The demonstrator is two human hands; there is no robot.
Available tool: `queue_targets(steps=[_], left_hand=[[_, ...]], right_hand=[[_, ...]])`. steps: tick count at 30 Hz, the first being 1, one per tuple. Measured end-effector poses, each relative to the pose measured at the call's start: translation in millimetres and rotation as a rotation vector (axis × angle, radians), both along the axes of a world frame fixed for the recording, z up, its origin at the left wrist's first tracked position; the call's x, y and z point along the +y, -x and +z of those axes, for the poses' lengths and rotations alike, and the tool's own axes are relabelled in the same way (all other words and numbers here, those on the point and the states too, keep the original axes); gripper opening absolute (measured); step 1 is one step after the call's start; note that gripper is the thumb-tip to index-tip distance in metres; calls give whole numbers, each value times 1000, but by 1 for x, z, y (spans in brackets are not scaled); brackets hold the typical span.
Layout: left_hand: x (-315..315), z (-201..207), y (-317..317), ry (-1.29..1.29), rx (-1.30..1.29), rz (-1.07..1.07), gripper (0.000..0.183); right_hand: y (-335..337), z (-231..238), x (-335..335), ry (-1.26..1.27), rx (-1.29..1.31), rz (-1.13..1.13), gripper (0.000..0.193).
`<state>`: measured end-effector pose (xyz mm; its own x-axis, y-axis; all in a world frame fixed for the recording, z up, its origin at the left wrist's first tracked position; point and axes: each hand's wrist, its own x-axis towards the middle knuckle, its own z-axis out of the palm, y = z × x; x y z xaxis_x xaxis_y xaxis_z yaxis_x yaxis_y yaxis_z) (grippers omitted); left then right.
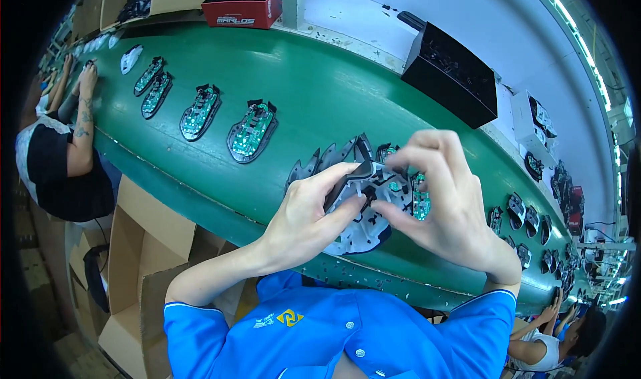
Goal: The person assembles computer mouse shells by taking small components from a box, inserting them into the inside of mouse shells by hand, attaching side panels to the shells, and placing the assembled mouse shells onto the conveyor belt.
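Observation:
A computer mouse shell (364,235), pale inside with a black rim, is tilted up over the green bench. My left hand (304,209) is closed on its left side, thumb reaching into the inner face. At the shell's right side, my right hand (447,202) is curled, its thumb and fingertips against the edge. A small black part (368,195) shows between my two thumbs; whether it is fixed to the shell I cannot tell. Black shells (314,165) sit just behind my left hand. A green circuit board (420,202) is partly hidden behind my right hand.
Mouse bases with circuit boards (252,132) stand in a row on the green bench (320,79). A black bin of small parts (454,75) and a red box (242,11) line the far edge. Cardboard boxes (143,245) stand below left. Other people (60,159) work along the bench.

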<state>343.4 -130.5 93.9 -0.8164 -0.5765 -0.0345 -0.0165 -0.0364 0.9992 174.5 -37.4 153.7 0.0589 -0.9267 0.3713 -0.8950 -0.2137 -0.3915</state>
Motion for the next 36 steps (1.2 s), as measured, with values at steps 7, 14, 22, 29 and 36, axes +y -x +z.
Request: queue_targets(steps=[7, 14, 22, 29, 36], left_hand=[[1, -6, 3, 62, 32, 57, 29], [-4, -6, 5, -61, 138, 162, 30], [3, -7, 4, 170, 130, 105, 32], [11, -3, -10, 475, 97, 57, 57], [19, -10, -2, 596, 136, 119, 63]], right_hand=[[-2, -15, -2, -92, -215, -9, 51], [-17, -28, 11, -234, -452, -157, 90], [-32, -59, 15, 75, -374, -217, 80], [-30, -59, 18, 149, -495, -166, 71], [-28, -68, 19, 228, -569, -182, 69]])
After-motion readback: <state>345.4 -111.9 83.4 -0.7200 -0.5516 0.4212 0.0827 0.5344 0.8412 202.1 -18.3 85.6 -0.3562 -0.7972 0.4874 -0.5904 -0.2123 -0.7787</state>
